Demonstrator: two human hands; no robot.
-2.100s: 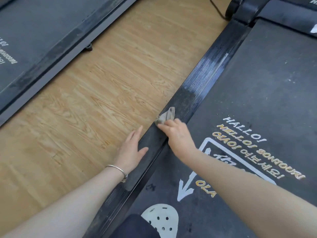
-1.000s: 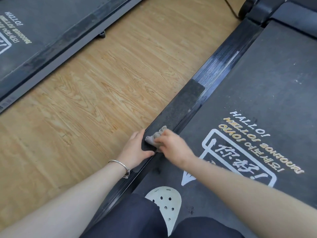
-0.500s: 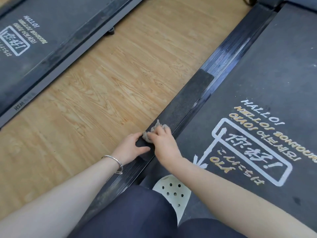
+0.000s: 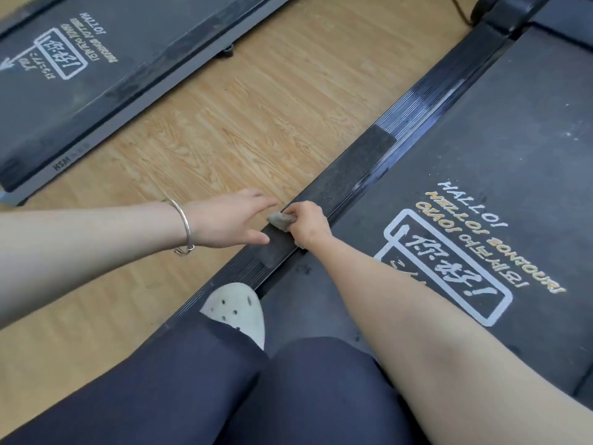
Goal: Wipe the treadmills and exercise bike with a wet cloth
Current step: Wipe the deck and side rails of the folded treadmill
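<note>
A black treadmill fills the right side, its belt (image 4: 500,149) printed with white and gold greetings. Along the belt's left edge runs a dark side rail (image 4: 346,175) with a rough grip strip. My right hand (image 4: 306,224) grips a small grey cloth (image 4: 279,220) and presses it on that strip. My left hand (image 4: 229,221), with a silver bracelet at the wrist, lies with straight fingers beside the rail, its thumb touching the strip's near end just left of the cloth. A second treadmill (image 4: 73,81) lies at the upper left.
Wood-pattern floor (image 4: 244,104) separates the two treadmills. My knees in dark trousers (image 4: 256,390) and a white perforated shoe (image 4: 237,308) sit on the rail's near end. A black cable (image 4: 459,9) and the treadmill's front housing (image 4: 510,11) are at the top right.
My right hand has drawn the cloth back along the rail towards me. My left hand slid off the rail's edge and now points across the floor. The view pulled back, showing more of the left treadmill.
</note>
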